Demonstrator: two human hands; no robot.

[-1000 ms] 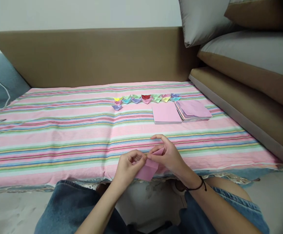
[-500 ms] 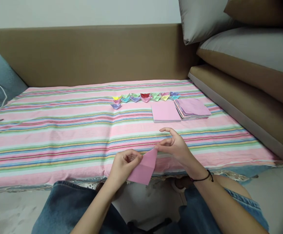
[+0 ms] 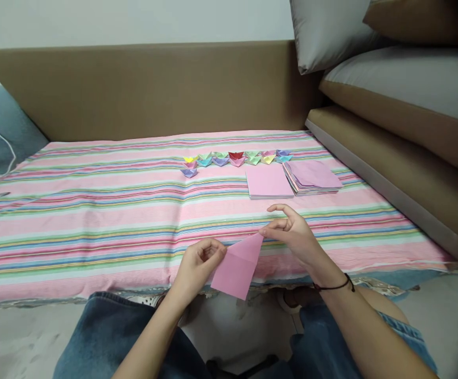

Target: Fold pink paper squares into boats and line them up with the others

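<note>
I hold a pink sheet of paper in front of me, above the near edge of the striped cloth. My left hand pinches its left corner with closed fingers. My right hand pinches its upper right corner between thumb and forefinger, the other fingers curled above. The sheet has a crease across it and hangs tilted, one corner pointing down toward my lap.
Far on the cloth lies a row of several small coloured folded paper boats. Beside them sit a pink paper stack and a fanned stack of mixed sheets. Brown sofa cushions rise at the right, a backrest behind.
The folded pink paper has been opened out into a larger sheet. My right hand has moved up and to the right, pulling its corner away from my left hand.
</note>
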